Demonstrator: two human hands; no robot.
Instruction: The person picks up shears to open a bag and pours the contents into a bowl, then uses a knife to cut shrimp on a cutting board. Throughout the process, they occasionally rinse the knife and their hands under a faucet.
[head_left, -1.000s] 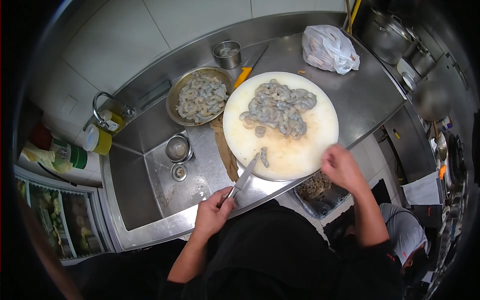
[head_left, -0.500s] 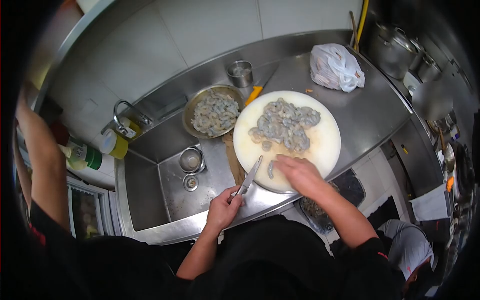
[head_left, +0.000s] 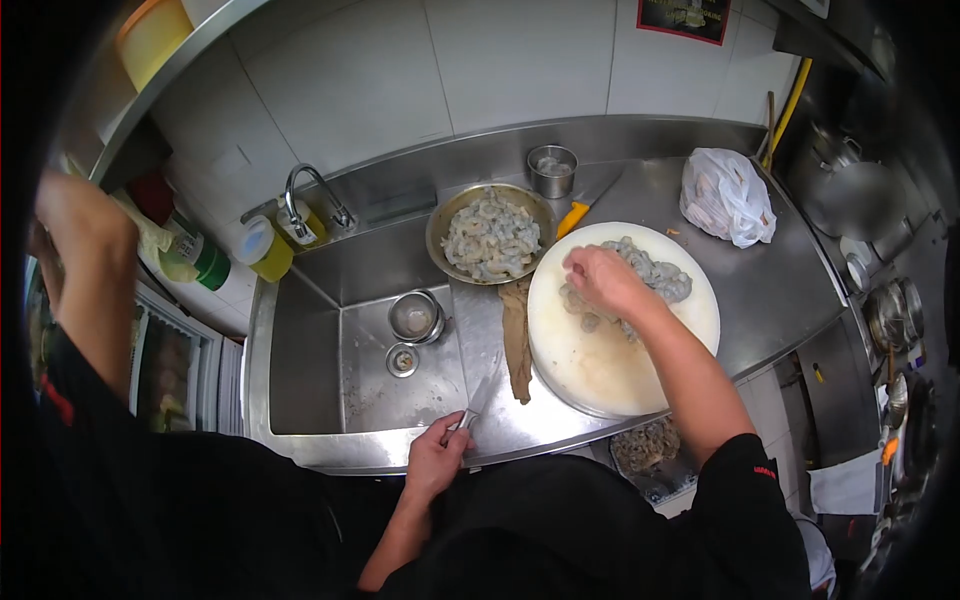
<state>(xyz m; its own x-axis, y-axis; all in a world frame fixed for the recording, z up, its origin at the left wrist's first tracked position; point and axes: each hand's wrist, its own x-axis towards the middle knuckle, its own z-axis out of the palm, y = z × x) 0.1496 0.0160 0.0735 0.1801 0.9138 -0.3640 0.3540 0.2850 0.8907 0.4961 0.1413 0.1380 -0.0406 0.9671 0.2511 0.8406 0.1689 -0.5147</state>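
My left hand (head_left: 437,458) grips a knife (head_left: 484,388) by its handle at the counter's front edge, the blade pointing up and away over the steel. My right hand (head_left: 605,278), fingers curled together, is over the far left part of the round white cutting board (head_left: 590,370). Whatever its fingers hold, if anything, is hidden. Behind and beneath that hand lies a pile of peeled shrimp (head_left: 665,279), partly covered by the hand and forearm. Left of the board stands a metal bowl (head_left: 437,250) full of shrimp (head_left: 492,235).
A yellow-handled knife (head_left: 573,217) and a small steel pot (head_left: 552,178) lie behind the board, with a white plastic bag (head_left: 728,196) to the right. A brown cloth (head_left: 515,340) borders the sink (head_left: 305,375). Another person's arm (head_left: 95,290) reaches in at left.
My right hand has moved from the board's near part to its far left. The single shrimp near the front no longer shows there. My left hand still holds the knife, and the view has shifted.
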